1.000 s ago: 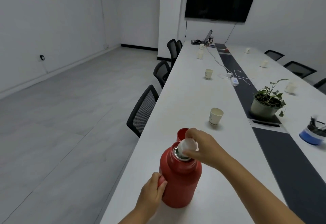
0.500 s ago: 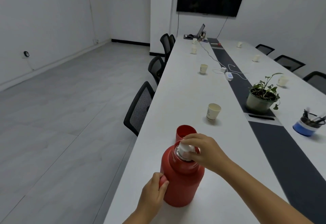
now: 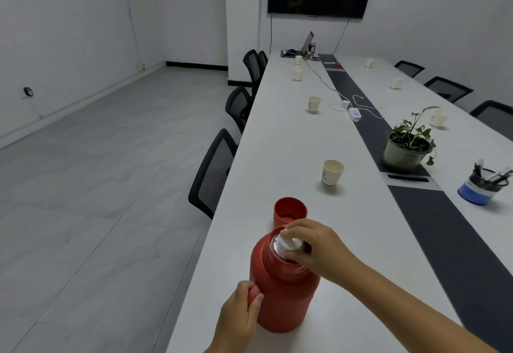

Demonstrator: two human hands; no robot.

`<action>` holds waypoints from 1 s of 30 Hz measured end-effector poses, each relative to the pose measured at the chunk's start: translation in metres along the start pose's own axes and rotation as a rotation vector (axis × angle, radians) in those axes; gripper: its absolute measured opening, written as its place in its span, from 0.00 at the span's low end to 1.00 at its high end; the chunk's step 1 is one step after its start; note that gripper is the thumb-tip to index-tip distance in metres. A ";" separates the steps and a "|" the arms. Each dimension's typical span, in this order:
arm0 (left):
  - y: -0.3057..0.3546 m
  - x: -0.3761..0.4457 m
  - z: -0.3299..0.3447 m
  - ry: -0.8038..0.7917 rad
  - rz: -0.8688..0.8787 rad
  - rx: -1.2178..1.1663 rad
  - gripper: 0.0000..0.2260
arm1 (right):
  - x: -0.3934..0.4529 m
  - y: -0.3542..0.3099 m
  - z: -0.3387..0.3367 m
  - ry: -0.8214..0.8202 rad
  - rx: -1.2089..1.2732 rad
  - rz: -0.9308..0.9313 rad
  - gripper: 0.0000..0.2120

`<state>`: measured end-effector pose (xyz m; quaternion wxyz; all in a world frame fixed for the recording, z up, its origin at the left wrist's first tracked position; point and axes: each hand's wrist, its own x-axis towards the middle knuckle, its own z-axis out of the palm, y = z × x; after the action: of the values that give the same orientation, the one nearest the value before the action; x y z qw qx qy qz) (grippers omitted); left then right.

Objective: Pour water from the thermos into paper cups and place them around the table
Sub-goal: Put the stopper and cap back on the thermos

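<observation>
My right hand (image 3: 313, 244) pinched the white stopper (image 3: 287, 243) atop the upright red thermos (image 3: 280, 288) at lower centre, my left hand (image 3: 240, 316) gripped its handle, and the nearest paper cup (image 3: 331, 173) stood beyond, up-right on the surface (image 3: 291, 136).

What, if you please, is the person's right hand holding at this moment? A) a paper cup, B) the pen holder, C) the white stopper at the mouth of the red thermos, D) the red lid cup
C: the right hand pinches the white stopper at the mouth of the red thermos, while the left hand grips its handle.
</observation>
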<state>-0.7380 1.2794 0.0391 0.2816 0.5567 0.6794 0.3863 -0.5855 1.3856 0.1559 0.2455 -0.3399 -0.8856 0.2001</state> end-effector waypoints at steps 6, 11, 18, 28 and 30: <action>-0.007 0.013 -0.020 0.046 0.011 0.081 0.16 | 0.006 0.034 -0.012 0.188 0.290 0.213 0.06; -0.010 0.014 -0.020 0.052 -0.026 0.037 0.16 | 0.024 0.102 0.024 0.099 0.288 0.803 0.12; -0.013 0.012 -0.018 0.064 -0.012 0.005 0.14 | 0.064 0.142 0.083 0.037 0.349 1.085 0.23; -0.015 0.012 -0.026 -0.034 -0.035 -0.003 0.13 | 0.061 0.141 0.059 0.205 0.579 1.037 0.08; -0.010 0.012 -0.033 -0.151 -0.094 -0.071 0.09 | 0.052 0.128 0.034 0.227 0.576 0.943 0.09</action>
<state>-0.7727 1.2838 0.0489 0.3696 0.5413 0.6675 0.3533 -0.5743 1.5044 0.0773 0.3060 -0.6375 -0.5157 0.4838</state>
